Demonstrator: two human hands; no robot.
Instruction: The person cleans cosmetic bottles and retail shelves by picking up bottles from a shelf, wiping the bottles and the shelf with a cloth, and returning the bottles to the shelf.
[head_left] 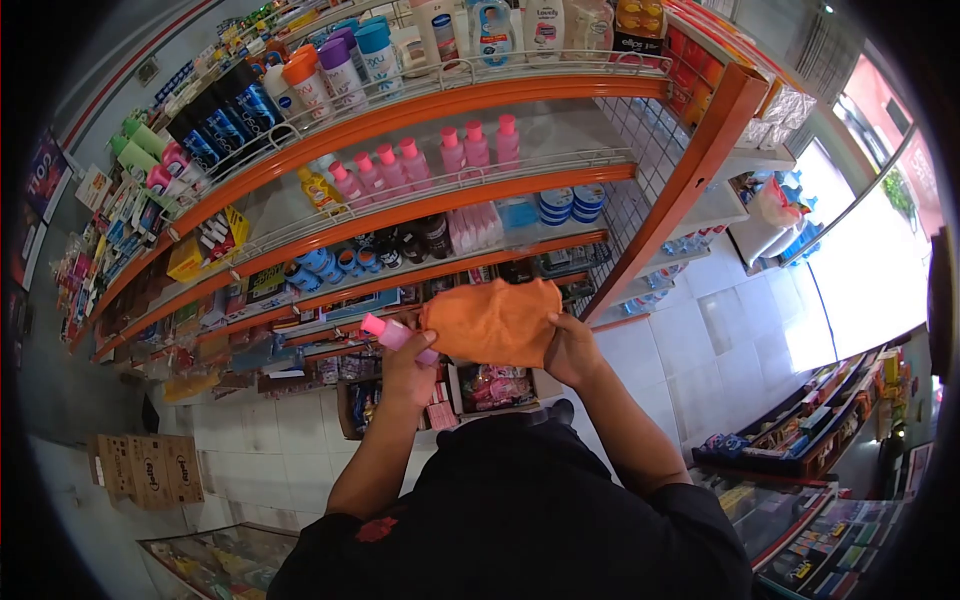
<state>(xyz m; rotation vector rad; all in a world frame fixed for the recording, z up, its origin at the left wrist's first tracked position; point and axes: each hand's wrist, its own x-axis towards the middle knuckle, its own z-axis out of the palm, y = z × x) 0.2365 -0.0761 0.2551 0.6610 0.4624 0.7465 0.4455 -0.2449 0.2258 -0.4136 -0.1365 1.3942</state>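
The head view looks forward and down from close above a black-shirted person (pixel 510 510), facing the front edges of an orange-trimmed metal shelf rack (pixel 480 97).

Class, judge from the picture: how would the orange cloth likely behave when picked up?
The orange cloth is probably floppy, since its surface is creased and its edge wavy. It is likely light, as it looks like thin fabric. Without the right hand gripping one side, that side would probably droop.

The orange cloth (pixel 490 325) looks matt and creased, the pink bottle (pixel 392 334) is smooth plastic, the shelf frame (pixel 683 185) painted metal, the floor tiles (pixel 640 362) glossy
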